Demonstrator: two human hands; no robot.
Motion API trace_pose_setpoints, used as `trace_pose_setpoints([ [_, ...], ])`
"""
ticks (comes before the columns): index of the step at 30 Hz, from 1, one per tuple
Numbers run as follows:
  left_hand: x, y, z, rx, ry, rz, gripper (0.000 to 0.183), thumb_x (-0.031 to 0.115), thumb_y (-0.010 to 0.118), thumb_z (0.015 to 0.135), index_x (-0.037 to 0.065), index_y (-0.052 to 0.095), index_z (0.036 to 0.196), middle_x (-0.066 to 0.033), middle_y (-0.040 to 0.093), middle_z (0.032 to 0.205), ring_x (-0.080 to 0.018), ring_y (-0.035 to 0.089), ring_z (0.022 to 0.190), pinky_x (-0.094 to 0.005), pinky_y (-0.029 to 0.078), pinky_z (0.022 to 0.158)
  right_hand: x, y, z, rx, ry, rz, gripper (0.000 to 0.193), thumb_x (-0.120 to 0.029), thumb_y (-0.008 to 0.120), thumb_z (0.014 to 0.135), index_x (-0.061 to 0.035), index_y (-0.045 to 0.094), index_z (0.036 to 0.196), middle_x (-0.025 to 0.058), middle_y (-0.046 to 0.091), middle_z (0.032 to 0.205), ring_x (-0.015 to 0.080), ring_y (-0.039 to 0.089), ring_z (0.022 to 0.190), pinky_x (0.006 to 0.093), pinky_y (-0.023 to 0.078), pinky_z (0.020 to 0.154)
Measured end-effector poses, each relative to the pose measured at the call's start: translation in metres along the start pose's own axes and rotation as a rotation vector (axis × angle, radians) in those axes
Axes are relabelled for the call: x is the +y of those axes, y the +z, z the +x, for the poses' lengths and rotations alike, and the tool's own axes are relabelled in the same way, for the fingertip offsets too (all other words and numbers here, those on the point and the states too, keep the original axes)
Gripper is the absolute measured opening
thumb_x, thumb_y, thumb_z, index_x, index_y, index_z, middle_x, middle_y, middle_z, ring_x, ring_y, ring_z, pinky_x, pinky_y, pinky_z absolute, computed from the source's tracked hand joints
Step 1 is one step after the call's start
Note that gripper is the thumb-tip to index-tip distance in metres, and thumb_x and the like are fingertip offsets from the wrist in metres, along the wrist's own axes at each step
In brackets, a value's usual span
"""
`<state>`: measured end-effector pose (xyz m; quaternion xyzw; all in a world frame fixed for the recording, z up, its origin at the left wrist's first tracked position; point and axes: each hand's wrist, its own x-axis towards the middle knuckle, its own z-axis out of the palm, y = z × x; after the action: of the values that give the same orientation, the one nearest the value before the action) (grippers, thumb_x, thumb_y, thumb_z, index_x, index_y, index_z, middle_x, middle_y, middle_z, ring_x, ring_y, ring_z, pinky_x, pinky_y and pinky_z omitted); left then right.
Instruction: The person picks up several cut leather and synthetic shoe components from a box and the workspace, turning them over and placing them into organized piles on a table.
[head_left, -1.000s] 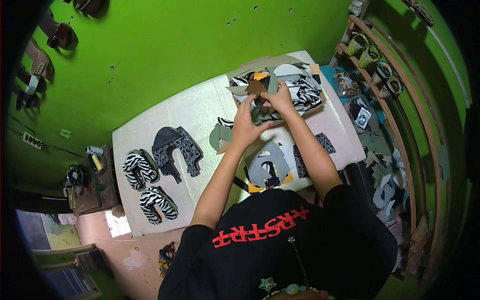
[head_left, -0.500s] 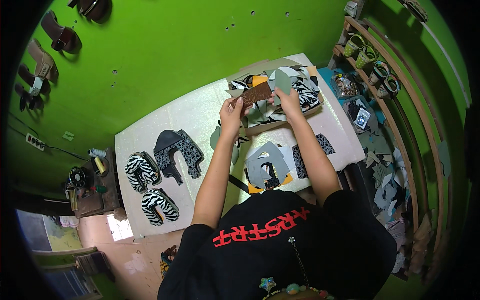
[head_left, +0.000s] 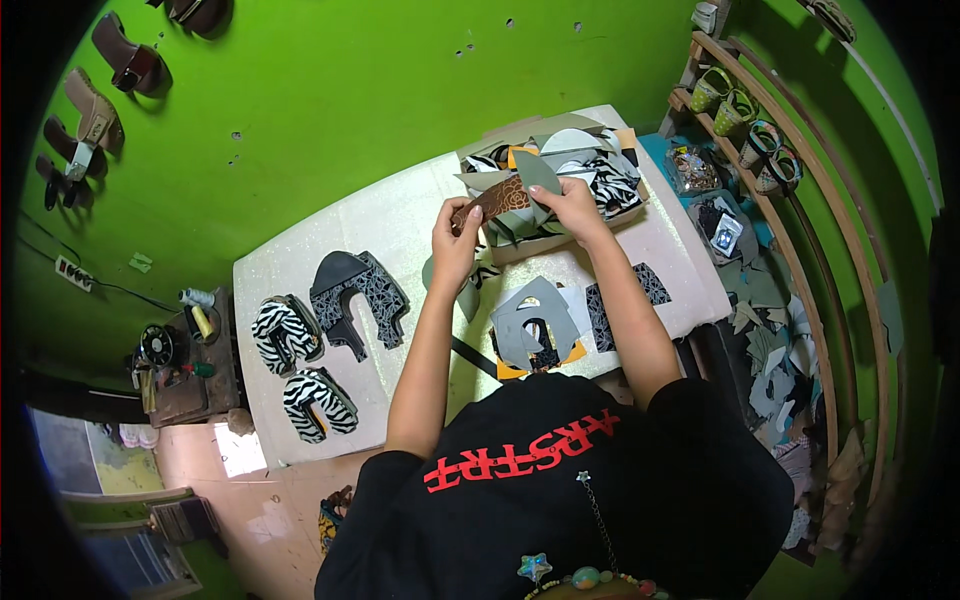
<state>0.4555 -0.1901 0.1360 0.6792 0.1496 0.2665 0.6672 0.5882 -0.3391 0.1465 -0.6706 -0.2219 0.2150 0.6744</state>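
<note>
A brown patterned strip of material [head_left: 505, 199] is pinched at its left end by my left hand [head_left: 457, 240]. In my right hand [head_left: 572, 208] there is a grey-green pointed piece [head_left: 538, 172], its lower end against the strip's right end. Both hands are raised near a box of scraps [head_left: 540, 243], filled with zebra-striped, grey and orange pieces. Closer to me lies a stack of grey cut pieces [head_left: 525, 325] with curved openings. Beside my right forearm is a black patterned piece [head_left: 602, 325].
On the left of the pale table [head_left: 290, 255] are zebra-striped U-shaped stacks [head_left: 318, 405] and a black patterned stack [head_left: 365, 295]. A sewing machine stand [head_left: 195, 375] is beyond the table's left edge. A wooden rack [head_left: 760, 180] and heaped scraps [head_left: 765, 355] flank the right side.
My right hand has brought the grey-green piece left and down, against the brown strip. My left hand has shifted slightly left, and the strip has turned a little.
</note>
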Motion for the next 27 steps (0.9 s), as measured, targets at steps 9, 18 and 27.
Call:
trace_pose_setpoints([
  [9, 0.006, -0.026, -0.031, -0.016, 0.090, 0.612, 0.031, 0.026, 0.074, 0.070, 0.003, 0.068, 0.091, -0.0155, 0.047, 0.113, -0.0263, 0.049, 0.099, -0.0346, 0.041, 0.083, -0.013, 0.003, -0.031, -0.061, -0.093, 0.067, 0.020, -0.018, 0.066, 0.081, 0.0018, 0.067, 0.083, 0.0015, 0.064, 0.073, 0.0046, 0.054, 0.064, 0.0215, 0.044, 0.058],
  [18, 0.013, -0.028, -0.056, -0.323, 0.047, 0.557, 0.024, 0.029, 0.064, 0.078, 0.007, 0.057, 0.074, -0.0061, 0.064, 0.094, -0.0251, 0.054, 0.099, -0.0416, 0.029, 0.095, 0.019, -0.033, -0.096, 0.016, 0.092, 0.049, 0.020, -0.015, 0.066, 0.081, 0.0036, 0.067, 0.088, 0.0026, 0.065, 0.078, 0.0060, 0.056, 0.067, 0.0226, 0.045, 0.062],
  [27, -0.038, 0.001, -0.075, -0.502, -0.451, 0.000, 0.018, 0.013, 0.058, 0.088, 0.004, 0.044, 0.095, -0.0083, 0.065, 0.069, -0.0109, 0.059, 0.056, -0.0232, 0.045, 0.050, 0.071, -0.065, -0.137, 0.081, 0.230, -0.110, 0.022, -0.019, 0.066, 0.081, 0.0029, 0.067, 0.081, 0.0019, 0.064, 0.073, 0.0054, 0.053, 0.064, 0.0236, 0.043, 0.059],
])
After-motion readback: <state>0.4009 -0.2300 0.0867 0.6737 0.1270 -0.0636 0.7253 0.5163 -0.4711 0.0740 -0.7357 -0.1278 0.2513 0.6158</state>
